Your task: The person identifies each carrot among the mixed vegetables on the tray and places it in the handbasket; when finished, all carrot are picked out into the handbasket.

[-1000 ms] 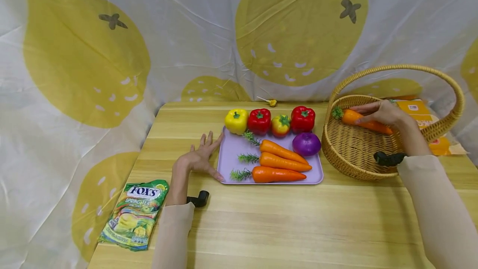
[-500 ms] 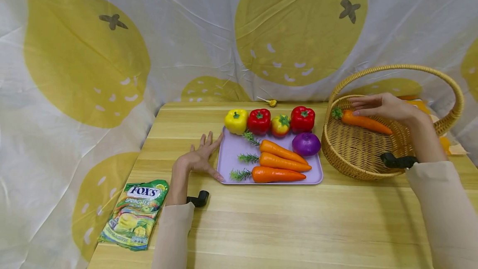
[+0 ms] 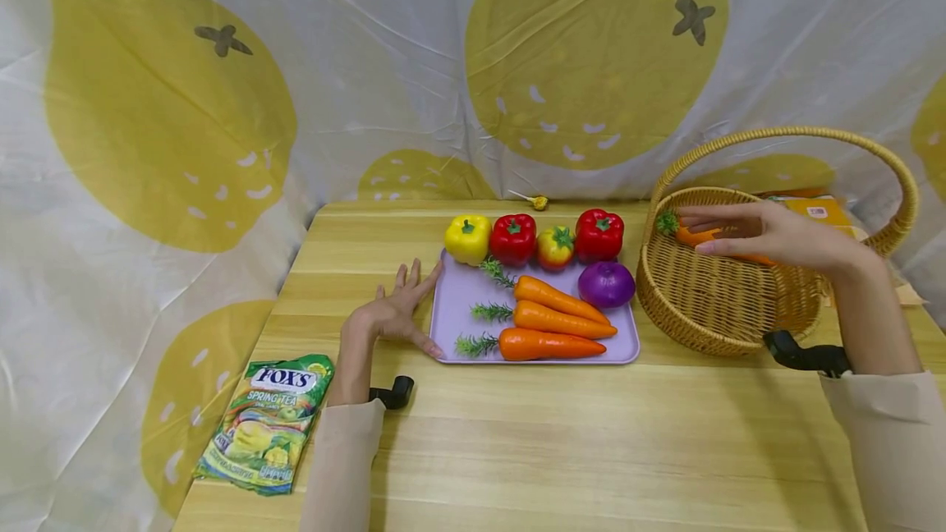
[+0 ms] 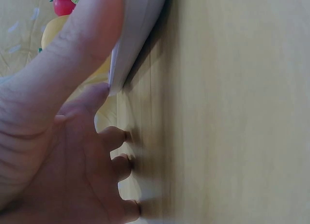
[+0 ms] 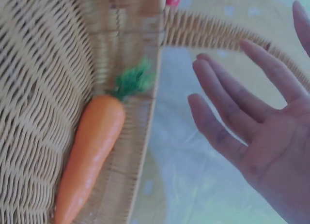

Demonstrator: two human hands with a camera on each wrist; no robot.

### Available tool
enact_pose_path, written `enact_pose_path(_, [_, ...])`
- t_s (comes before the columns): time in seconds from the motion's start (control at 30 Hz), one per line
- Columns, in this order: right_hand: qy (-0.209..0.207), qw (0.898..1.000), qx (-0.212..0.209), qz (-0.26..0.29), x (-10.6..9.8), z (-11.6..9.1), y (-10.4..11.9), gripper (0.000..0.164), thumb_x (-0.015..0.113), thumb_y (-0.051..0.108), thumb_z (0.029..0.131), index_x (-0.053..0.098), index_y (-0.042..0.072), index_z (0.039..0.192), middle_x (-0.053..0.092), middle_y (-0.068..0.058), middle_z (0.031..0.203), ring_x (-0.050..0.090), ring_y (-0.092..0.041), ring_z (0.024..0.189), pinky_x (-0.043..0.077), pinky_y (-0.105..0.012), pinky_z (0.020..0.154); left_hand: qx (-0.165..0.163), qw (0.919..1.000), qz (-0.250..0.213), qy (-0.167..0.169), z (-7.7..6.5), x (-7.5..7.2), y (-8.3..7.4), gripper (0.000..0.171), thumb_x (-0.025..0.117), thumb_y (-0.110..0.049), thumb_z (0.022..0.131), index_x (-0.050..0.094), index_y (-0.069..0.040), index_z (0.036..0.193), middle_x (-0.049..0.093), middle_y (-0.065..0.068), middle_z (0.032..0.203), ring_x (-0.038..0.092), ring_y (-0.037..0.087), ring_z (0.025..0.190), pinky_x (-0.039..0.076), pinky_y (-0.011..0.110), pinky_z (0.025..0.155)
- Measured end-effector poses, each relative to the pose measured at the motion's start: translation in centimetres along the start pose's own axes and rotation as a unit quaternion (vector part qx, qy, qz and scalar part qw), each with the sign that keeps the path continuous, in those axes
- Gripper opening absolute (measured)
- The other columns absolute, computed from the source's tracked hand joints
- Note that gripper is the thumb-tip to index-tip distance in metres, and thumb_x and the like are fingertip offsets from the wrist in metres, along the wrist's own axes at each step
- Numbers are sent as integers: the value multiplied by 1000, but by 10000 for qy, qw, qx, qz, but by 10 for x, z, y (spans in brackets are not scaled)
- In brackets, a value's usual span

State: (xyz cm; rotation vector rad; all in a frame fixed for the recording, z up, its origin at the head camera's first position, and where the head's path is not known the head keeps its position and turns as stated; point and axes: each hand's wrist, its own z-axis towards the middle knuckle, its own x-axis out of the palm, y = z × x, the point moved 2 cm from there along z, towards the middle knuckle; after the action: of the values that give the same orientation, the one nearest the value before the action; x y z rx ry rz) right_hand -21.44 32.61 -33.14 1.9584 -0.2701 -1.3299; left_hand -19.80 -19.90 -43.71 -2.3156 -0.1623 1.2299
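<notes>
My left hand [image 3: 395,314] touches the left rim of the lilac tray [image 3: 458,294], its fingers spread; in the left wrist view the thumb [image 4: 92,25] lies at the tray's edge. On the tray are three orange carrots [image 3: 557,345] with green tops, a purple onion [image 3: 607,285], a yellow bell pepper [image 3: 468,240], two red bell peppers [image 3: 513,240] and a small red-yellow tomato-like fruit [image 3: 555,248]. Over the wicker basket [image 3: 709,294] hovers my right hand [image 3: 791,236], fingers extended and holding nothing. A carrot [image 5: 92,151] lies inside the basket against its far wall, partly hidden by that hand in the head view.
The basket's tall handle [image 3: 783,134] arches over its opening. Behind the basket lies an orange package [image 3: 820,210]. A green candy bag [image 3: 268,424] lies at the table's left, and a lollipop [image 3: 538,203] at the back edge, before a lemon-print cloth [image 3: 414,64].
My right hand has let go of the carrot in the basket and has risen away from it, drawing back toward the near right. The left hand and the tray have stayed put.
</notes>
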Motion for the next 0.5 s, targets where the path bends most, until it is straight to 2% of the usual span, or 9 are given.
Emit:
enact_pose_path(0.1, [-23, 9991, -395, 146, 10, -3, 14, 48, 65, 20, 103, 56, 28, 149, 61, 15, 146, 63, 6, 120, 53, -13, 89, 0, 10000, -19, 13, 0, 0, 0, 146, 95, -47, 68, -11, -25, 166, -26, 22, 169, -25, 43, 157, -11, 76, 120])
enact_pose_path(0.3, [-21, 9934, -1132, 167, 38, 0, 37, 52, 68, 15, 100, 56, 27, 149, 60, 2, 151, 57, 7, 129, 48, -8, 98, -10, 10000, -26, -1, 0, -1, 0, 146, 95, -48, 68, -10, -26, 167, -25, 22, 170, -25, 43, 157, -11, 76, 120])
enact_pose_path(0.4, [-4, 9927, -1192, 180, 53, 5, 44, 51, 70, 19, 100, 57, 32, 147, 59, 3, 151, 54, 5, 133, 45, -6, 100, -15, 10000, -24, 7, 0, -1, 0, 146, 95, -48, 68, -11, -26, 166, -26, 22, 170, -25, 43, 157, -11, 76, 121])
enact_pose_path(0.5, [47, 9923, -1214, 251, 68, 13, 48, 51, 71, 22, 99, 57, 34, 147, 59, 5, 151, 53, -4, 138, 43, -7, 102, -14, 10000, -12, 18, 0, 0, 0, 146, 95, -48, 68, -10, -26, 166, -26, 22, 170, -25, 43, 157, -11, 76, 121])
